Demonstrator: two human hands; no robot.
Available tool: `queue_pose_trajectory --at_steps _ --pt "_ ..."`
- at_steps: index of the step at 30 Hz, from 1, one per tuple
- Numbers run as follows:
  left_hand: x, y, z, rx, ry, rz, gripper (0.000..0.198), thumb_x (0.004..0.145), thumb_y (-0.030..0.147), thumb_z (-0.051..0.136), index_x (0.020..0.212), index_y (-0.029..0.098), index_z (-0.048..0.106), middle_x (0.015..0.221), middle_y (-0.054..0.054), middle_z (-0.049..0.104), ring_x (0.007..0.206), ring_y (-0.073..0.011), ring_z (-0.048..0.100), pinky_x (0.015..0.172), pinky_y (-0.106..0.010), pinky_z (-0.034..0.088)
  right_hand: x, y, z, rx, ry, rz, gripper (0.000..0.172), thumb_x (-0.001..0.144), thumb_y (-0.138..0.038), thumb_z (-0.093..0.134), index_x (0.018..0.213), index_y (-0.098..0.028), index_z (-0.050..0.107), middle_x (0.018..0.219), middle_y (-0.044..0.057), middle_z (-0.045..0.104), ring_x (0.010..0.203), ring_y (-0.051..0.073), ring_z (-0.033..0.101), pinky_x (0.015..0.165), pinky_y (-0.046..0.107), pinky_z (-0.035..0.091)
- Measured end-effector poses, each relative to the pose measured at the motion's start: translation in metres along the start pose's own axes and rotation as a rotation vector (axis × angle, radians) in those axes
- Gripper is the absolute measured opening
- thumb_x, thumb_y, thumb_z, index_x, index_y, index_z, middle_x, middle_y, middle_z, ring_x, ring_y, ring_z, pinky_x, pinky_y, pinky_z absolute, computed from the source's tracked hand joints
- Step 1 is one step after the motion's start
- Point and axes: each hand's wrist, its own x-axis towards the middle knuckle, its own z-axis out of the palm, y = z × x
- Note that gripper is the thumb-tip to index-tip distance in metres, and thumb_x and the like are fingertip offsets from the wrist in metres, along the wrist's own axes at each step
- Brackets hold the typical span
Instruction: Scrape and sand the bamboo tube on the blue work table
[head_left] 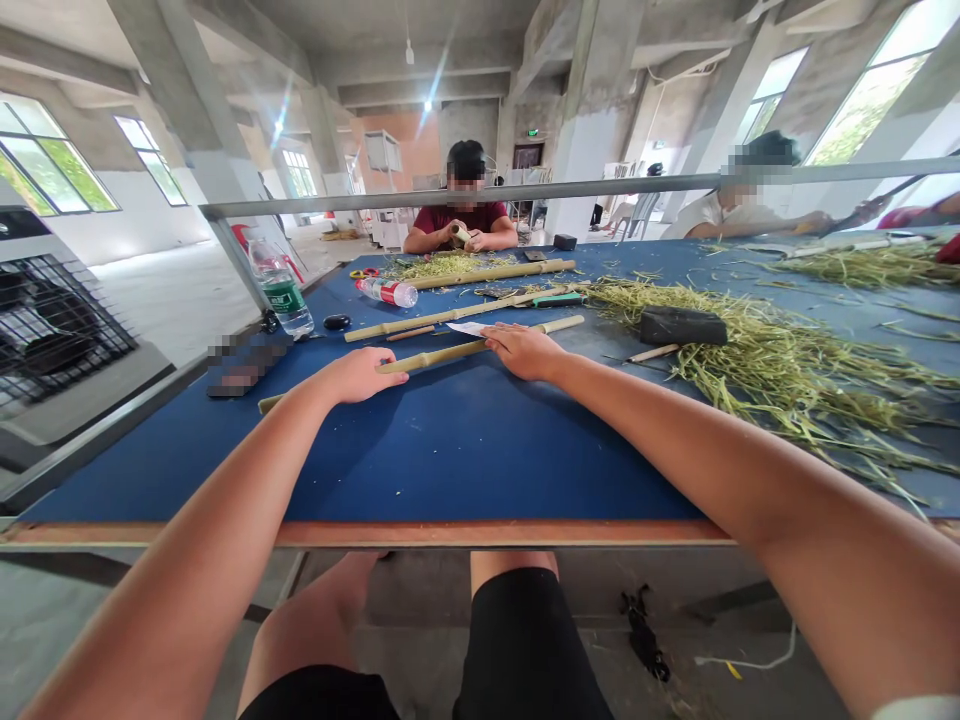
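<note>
A slim bamboo stick point(442, 356) lies slantwise across the blue tabletop point(450, 450). My left hand point(366, 375) is closed around it left of the middle, the thumb along the near side. Farther right, my right hand point(521, 350) lies over the stick, its fingers pressing a small white sheet point(465, 328) against it. The sheet looks like paper, and part of it is hidden under the fingers. Just beyond are a second bamboo stick point(397, 324) and a thin brown rod point(410, 334). A green-handled tool point(559, 300) rests behind my right hand.
Bamboo shavings point(795, 375) heap at the right, with a dark block point(682, 325) on them. An upright water bottle point(285, 290), a lying bottle point(386, 292) and a black oval object point(337, 322) are at the left. A person point(461, 215) sits opposite beyond a metal rail point(585, 190).
</note>
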Motion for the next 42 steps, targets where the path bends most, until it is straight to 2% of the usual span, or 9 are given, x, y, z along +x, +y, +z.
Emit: queue_pose_trajectory --at_steps 5,8,12,15,17,26,29,35,42 --pt "0.001 0.000 0.001 -0.005 0.017 0.016 0.059 0.079 0.076 0.052 0.103 0.025 0.068 0.089 -0.006 0.074 0.074 -0.0227 0.064 0.061 -0.029 0.036 0.000 0.025 -0.006 -0.004 0.003 0.132 0.049 0.108 -0.035 0.027 0.146 -0.021 0.057 0.149 0.008 0.058 0.142 0.028 0.049 0.119 0.046 0.035" --pt "0.000 0.001 0.001 -0.013 0.016 0.002 0.057 0.078 0.075 0.054 0.103 0.025 0.067 0.088 -0.006 0.073 0.074 -0.0226 0.063 0.060 -0.029 0.035 -0.001 0.028 -0.007 0.001 0.007 0.197 0.049 0.108 -0.032 0.027 0.144 -0.020 0.058 0.151 0.009 0.057 0.145 0.029 0.045 0.120 0.048 0.033" --pt "0.000 0.001 0.000 -0.009 0.019 0.001 0.057 0.078 0.076 0.054 0.101 0.025 0.066 0.089 -0.006 0.072 0.075 -0.0231 0.064 0.060 -0.029 0.036 -0.002 0.002 0.000 0.023 0.005 0.084 0.050 0.108 -0.034 0.029 0.151 -0.020 0.051 0.158 0.007 0.049 0.151 0.026 0.036 0.124 0.046 0.027" --pt "0.000 0.002 0.000 0.004 0.018 0.005 0.058 0.078 0.077 0.053 0.100 0.025 0.067 0.088 -0.006 0.072 0.074 -0.0236 0.064 0.060 -0.030 0.035 -0.001 -0.019 0.005 0.059 0.010 -0.054 0.052 0.108 -0.038 0.029 0.154 -0.020 0.048 0.159 0.006 0.047 0.151 0.023 0.037 0.126 0.042 0.026" --pt "0.000 0.003 -0.001 0.007 0.018 0.003 0.058 0.078 0.078 0.053 0.099 0.025 0.068 0.087 -0.006 0.073 0.074 -0.0239 0.064 0.060 -0.031 0.035 0.000 -0.021 0.005 0.069 0.011 -0.097 0.052 0.108 -0.038 0.029 0.154 -0.022 0.049 0.158 0.005 0.049 0.149 0.022 0.039 0.125 0.041 0.027" --pt "0.002 -0.004 0.002 -0.009 0.018 0.030 0.061 0.080 0.079 0.050 0.105 0.026 0.068 0.090 -0.006 0.074 0.076 -0.0232 0.065 0.063 -0.030 0.037 0.000 0.036 -0.003 -0.018 0.000 0.143 0.050 0.108 -0.035 0.028 0.146 -0.019 0.056 0.149 0.010 0.058 0.141 0.028 0.050 0.119 0.044 0.035" --pt "0.002 -0.004 0.003 -0.006 0.023 0.030 0.062 0.080 0.079 0.050 0.105 0.026 0.068 0.091 -0.006 0.074 0.077 -0.0234 0.066 0.064 -0.030 0.038 0.000 0.025 -0.001 -0.027 0.010 0.131 0.050 0.108 -0.035 0.029 0.148 -0.018 0.054 0.153 0.010 0.054 0.145 0.028 0.046 0.121 0.045 0.032" --pt "0.002 -0.002 0.002 0.012 0.016 0.013 0.061 0.080 0.080 0.049 0.100 0.026 0.068 0.092 -0.005 0.074 0.078 -0.0238 0.066 0.062 -0.029 0.037 0.001 -0.012 0.006 0.009 0.015 -0.050 0.053 0.108 -0.037 0.030 0.152 -0.015 0.050 0.157 0.011 0.049 0.149 0.027 0.040 0.125 0.044 0.028" --pt "0.002 -0.001 0.001 0.002 0.007 0.017 0.059 0.080 0.078 0.051 0.099 0.025 0.068 0.088 -0.005 0.073 0.073 -0.0225 0.064 0.059 -0.030 0.035 -0.001 -0.009 0.002 0.054 0.010 -0.116 0.052 0.108 -0.038 0.032 0.152 -0.019 0.052 0.155 0.007 0.052 0.147 0.026 0.044 0.124 0.045 0.030"
